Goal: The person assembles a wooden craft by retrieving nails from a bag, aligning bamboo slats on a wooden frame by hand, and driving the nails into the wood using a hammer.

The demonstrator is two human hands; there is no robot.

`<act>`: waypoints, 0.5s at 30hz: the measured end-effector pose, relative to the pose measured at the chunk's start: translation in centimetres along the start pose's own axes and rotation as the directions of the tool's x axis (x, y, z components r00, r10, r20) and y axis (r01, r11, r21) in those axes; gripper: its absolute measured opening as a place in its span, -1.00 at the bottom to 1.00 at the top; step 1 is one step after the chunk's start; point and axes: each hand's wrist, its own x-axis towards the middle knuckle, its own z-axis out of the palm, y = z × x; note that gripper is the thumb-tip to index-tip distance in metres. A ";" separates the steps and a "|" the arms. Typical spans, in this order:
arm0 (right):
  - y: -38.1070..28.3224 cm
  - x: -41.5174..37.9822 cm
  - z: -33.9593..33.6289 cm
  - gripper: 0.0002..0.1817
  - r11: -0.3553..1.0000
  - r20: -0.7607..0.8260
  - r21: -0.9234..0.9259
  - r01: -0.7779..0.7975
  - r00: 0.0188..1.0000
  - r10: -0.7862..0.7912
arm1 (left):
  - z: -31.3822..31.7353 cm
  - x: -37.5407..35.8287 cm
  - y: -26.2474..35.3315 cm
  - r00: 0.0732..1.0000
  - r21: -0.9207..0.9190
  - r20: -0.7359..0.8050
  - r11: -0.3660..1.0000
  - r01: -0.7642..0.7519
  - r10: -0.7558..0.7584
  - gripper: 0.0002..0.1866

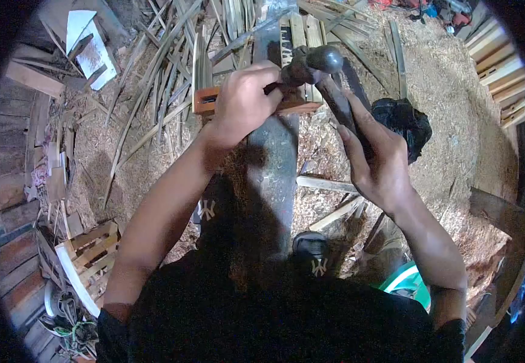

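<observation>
My right hand (379, 151) is wrapped round the dark handle of a hammer (325, 58), whose rounded metal head hangs over the workpiece. My left hand (247, 95) is closed, fingertips pinched together just left of the hammer head. Whatever sits between those fingertips is hidden. Below both hands lies a slatted wooden frame (308, 106), with a reddish-brown bar along its near side and pale slats running away from me. It rests across a long, worn bench plank (277, 166).
Thin wooden strips (153, 78) are heaped at the far left on sawdust-covered ground (438, 175). A black plastic bag (411, 124) lies right of the bench. A green basin (417, 290) stands near my right side, a slatted crate (93, 254) at left. Stacked slats (498, 72) stand far right.
</observation>
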 end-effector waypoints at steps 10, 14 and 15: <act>0.6 0.3 -0.2 -0.45 1.000 -0.053 0.007 0.001 0.999 0.000 | -0.1 0.0 0.5 0.996 0.056 -0.032 0.996 -0.076 0.077 -0.91; 0.8 0.0 0.0 -0.45 0.997 -0.072 0.044 0.056 0.996 -0.053 | -0.1 0.0 0.2 0.999 0.076 0.001 0.997 -0.035 0.035 -0.89; 0.7 -0.1 -0.1 -0.45 0.999 -0.048 0.038 0.026 0.999 -0.025 | -0.1 0.1 0.4 0.999 0.076 0.002 0.997 -0.034 0.034 -0.89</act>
